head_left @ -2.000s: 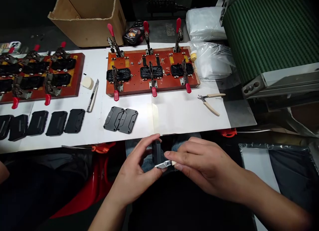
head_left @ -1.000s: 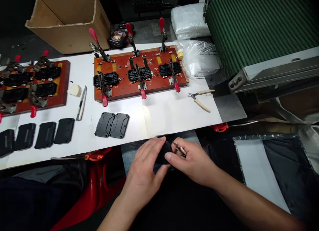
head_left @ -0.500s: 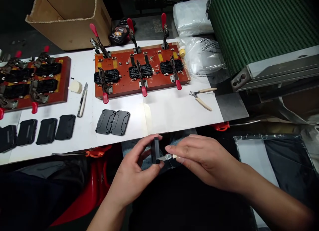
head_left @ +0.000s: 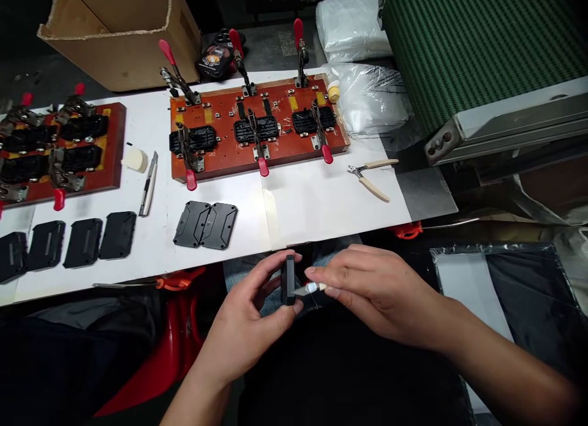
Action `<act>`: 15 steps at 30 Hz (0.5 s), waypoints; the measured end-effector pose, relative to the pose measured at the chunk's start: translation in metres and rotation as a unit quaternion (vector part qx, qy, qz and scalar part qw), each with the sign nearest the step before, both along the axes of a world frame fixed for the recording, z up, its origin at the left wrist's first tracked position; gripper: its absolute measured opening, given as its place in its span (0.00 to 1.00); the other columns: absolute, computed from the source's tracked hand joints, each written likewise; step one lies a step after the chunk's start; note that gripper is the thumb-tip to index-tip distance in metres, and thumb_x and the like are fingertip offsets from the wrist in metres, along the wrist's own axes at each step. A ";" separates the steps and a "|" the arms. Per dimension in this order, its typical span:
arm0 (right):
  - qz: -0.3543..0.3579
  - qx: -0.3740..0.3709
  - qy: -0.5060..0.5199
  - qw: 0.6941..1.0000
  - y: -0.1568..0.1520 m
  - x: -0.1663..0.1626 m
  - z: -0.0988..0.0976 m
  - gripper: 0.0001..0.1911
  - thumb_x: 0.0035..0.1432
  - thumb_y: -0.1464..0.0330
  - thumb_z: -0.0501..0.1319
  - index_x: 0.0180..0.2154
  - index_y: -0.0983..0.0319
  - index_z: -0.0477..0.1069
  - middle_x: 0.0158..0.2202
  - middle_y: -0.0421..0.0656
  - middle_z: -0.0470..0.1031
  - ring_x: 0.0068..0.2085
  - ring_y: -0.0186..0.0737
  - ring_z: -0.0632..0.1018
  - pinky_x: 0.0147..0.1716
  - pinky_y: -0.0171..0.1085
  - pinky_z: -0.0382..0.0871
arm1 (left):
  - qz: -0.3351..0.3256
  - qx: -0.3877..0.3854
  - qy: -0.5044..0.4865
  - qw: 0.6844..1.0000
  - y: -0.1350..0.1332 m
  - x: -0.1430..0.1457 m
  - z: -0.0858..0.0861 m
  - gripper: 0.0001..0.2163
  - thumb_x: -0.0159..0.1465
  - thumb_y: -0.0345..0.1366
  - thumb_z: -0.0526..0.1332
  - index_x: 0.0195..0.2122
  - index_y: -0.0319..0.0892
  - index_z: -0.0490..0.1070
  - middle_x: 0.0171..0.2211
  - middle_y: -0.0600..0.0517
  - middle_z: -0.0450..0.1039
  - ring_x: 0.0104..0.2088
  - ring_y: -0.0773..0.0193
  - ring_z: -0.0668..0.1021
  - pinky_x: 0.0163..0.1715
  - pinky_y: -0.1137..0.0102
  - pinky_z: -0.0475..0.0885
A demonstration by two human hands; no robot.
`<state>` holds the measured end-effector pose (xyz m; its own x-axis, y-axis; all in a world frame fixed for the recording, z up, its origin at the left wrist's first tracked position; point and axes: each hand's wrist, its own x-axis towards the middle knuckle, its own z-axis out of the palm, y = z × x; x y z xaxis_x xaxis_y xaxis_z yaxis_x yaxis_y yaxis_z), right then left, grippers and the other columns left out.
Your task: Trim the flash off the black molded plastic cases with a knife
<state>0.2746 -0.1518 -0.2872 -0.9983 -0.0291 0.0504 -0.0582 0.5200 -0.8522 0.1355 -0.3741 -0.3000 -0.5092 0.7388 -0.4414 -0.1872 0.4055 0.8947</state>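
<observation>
Between thumb and fingers, my left hand point(head_left: 250, 316) grips a black plastic cover point(head_left: 288, 280) on edge, its narrow side facing the blade. My right hand point(head_left: 372, 291) is closed on a utility knife point(head_left: 316, 287); the blade tip meets or nearly meets the lower part of the cover's edge. Most of the knife's handle is hidden in my fingers. Both hands are above my lap, in front of the table edge. Just beyond them, two black covers point(head_left: 205, 224) lie side by side on the white table point(head_left: 316, 212).
A red-brown fixture board point(head_left: 220, 163) with red-handled clamps holds black parts; a second board point(head_left: 113, 163) is at left. Nippers point(head_left: 374, 180), another utility knife point(head_left: 148, 184) and several black covers point(head_left: 117, 234) lie on the table. A cardboard box point(head_left: 110, 56) and green conveyor belt point(head_left: 487, 52) stand behind.
The view has shifted slightly, so the table's things sit a little further left. My hands keep their grips; the cover is turned slightly and the knife blade stays at its edge.
</observation>
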 end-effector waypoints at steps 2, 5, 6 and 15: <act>-0.048 0.051 0.009 0.998 0.005 -0.002 -0.008 0.19 0.78 0.73 0.56 0.65 0.59 0.71 0.49 0.45 0.79 0.46 0.45 0.78 0.48 0.44 0.70 | -0.020 0.003 0.009 1.000 -0.001 0.000 0.001 0.26 0.66 0.35 0.70 0.64 0.60 0.70 0.64 0.54 0.72 0.65 0.56 0.75 0.68 0.61 0.71; -0.134 0.124 -0.017 0.983 0.016 -0.004 -0.021 0.17 0.78 0.71 0.56 0.63 0.61 0.74 0.46 0.47 0.79 0.46 0.49 0.78 0.48 0.46 0.70 | -0.057 0.006 0.011 0.998 -0.001 0.001 0.006 0.26 0.67 0.34 0.70 0.63 0.62 0.71 0.64 0.54 0.73 0.64 0.55 0.76 0.69 0.58 0.69; -0.151 0.130 -0.031 0.979 0.019 -0.005 -0.023 0.17 0.78 0.70 0.56 0.63 0.61 0.74 0.46 0.46 0.79 0.46 0.49 0.78 0.48 0.46 0.70 | -0.061 0.009 0.007 0.998 -0.001 0.001 0.007 0.26 0.67 0.34 0.70 0.63 0.63 0.71 0.64 0.54 0.73 0.64 0.55 0.76 0.69 0.57 0.68; -0.106 -0.147 -0.074 0.981 -0.016 -0.001 -0.018 0.17 0.66 0.65 0.73 0.52 0.57 0.72 0.49 0.42 0.74 0.45 0.42 0.77 0.43 0.37 0.73 | 0.076 0.094 -0.138 0.983 0.010 0.009 -0.002 0.24 0.65 0.35 0.73 0.58 0.54 0.68 0.60 0.51 0.73 0.61 0.59 0.77 0.59 0.68 0.75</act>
